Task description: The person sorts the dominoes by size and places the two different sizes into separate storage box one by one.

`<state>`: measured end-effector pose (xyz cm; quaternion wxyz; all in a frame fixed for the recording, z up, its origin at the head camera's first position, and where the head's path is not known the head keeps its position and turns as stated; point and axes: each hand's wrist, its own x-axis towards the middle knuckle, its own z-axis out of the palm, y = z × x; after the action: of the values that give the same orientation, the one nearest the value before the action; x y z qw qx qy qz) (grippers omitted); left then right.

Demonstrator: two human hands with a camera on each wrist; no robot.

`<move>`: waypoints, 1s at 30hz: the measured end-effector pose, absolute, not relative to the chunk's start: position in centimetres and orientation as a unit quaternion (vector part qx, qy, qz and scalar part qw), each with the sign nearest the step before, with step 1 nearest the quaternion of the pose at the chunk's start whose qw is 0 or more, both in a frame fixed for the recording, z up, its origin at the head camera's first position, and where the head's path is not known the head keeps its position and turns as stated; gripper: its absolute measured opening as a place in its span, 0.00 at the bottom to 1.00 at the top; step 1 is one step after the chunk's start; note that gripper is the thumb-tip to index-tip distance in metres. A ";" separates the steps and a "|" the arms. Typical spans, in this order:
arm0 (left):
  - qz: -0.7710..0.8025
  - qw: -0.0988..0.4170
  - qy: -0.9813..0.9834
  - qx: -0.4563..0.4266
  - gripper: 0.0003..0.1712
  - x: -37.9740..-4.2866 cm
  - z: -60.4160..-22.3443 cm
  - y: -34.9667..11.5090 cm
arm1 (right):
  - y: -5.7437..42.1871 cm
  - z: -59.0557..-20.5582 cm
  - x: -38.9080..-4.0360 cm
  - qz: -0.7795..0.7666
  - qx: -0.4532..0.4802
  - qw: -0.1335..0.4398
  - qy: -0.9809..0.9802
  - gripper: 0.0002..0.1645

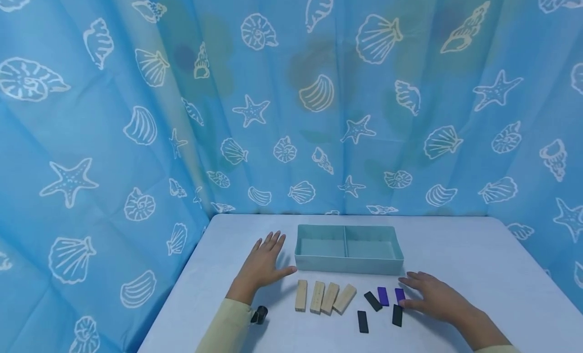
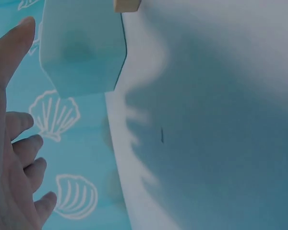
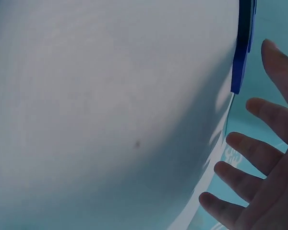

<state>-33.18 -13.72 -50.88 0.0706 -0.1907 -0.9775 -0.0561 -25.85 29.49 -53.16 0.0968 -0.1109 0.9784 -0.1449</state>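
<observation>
My left hand (image 1: 260, 267) hovers palm down at the left of a pale teal two-part box (image 1: 348, 264), fingers spread and holding nothing. Its thumb points toward the box's near left corner. Several light wooden blocks (image 1: 301, 295) lie in a loose row just in front of the box. On the other side, my right hand (image 1: 430, 295) is spread over the table, its thumb overlapping a purple piece (image 1: 400, 294) in the head view. Beside that lie another purple piece (image 1: 383, 296) and three flat black pieces (image 1: 373, 301). In the right wrist view the fingers (image 3: 257, 153) are spread apart.
The white table (image 1: 473, 251) ends at a blue curtain (image 1: 282, 89) with shell prints at the back and left. A thin divider (image 1: 345, 241) splits the box into two bare compartments. A black device (image 1: 259, 315) sits at the left wrist.
</observation>
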 end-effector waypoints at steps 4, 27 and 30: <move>-0.045 0.070 -0.975 -0.205 0.58 -34.4 -50.8 -12.9 | 29.2 -53.2 -26.3 -0.140 -0.113 0.107 0.978 0.47; 0.004 0.037 -0.973 -0.228 0.56 -36.7 -49.9 -10.1 | 27.9 -52.8 -26.6 -0.184 -0.106 0.098 0.972 0.31; 0.001 0.030 -0.972 -0.233 0.54 -36.8 -49.9 -10.1 | 27.6 -52.8 -26.3 -0.185 -0.109 0.094 0.972 0.29</move>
<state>-36.82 -10.10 -49.93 0.0300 -0.2329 -0.9720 0.0008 -26.35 27.61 -52.82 0.0939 -0.1092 0.9722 -0.1848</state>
